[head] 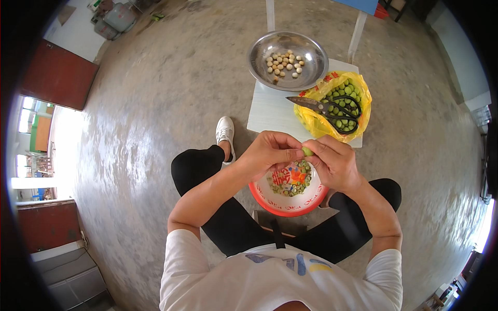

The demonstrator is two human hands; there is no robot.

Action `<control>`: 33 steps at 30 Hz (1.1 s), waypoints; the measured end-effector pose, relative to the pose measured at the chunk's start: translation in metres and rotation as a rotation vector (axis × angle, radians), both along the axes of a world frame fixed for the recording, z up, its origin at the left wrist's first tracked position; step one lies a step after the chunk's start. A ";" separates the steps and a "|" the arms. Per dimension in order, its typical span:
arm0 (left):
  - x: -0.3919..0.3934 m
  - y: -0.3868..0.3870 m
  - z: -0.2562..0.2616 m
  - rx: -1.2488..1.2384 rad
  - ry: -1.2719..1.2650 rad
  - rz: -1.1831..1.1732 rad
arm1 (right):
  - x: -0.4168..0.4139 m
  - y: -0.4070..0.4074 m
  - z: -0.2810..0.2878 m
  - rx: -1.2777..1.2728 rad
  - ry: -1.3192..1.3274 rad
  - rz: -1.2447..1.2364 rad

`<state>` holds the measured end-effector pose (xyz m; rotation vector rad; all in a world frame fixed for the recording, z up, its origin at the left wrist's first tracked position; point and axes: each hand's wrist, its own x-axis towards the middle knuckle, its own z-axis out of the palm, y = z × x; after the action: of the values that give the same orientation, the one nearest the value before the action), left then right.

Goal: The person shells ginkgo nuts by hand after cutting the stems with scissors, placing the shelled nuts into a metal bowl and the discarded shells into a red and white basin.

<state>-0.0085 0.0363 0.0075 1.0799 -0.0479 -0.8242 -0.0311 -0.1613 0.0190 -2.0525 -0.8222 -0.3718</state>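
Between the fingertips of both hands is a round green seed (307,151), which looks like a fresh lotus seed. My left hand (274,151) pinches it with thumb and forefinger from the left, and my right hand (334,161) grips it from the right. Fingers cover part of its surface. Right below my hands sits a red-rimmed white basin (288,210) with a printed pattern inside. Several bits of green shell (290,191) lie scattered on its bottom.
A low pale stool (268,112) carries a steel bowl (256,58) of several peeled cream seeds (286,62). Beside it, a yellow plastic bag (311,120) holds green seeds (348,91), with black-handled scissors (323,107) lying across it. Gas cylinders (120,17) stand far left.
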 end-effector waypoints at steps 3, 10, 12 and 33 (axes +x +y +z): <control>-0.001 -0.001 0.002 -0.034 0.044 -0.008 | 0.000 0.000 -0.002 -0.011 -0.042 0.014; -0.001 -0.001 -0.007 -0.002 -0.061 -0.057 | -0.002 0.001 -0.003 -0.200 -0.155 0.046; -0.003 -0.005 -0.004 0.051 -0.092 -0.026 | -0.003 0.001 -0.005 -0.214 -0.168 0.061; -0.006 -0.004 -0.003 -0.087 -0.133 0.062 | -0.004 0.002 -0.010 0.368 0.494 0.085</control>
<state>-0.0142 0.0324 0.0048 1.0476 -0.1606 -0.6878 -0.0350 -0.1597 0.0093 -1.6555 -0.4913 0.0374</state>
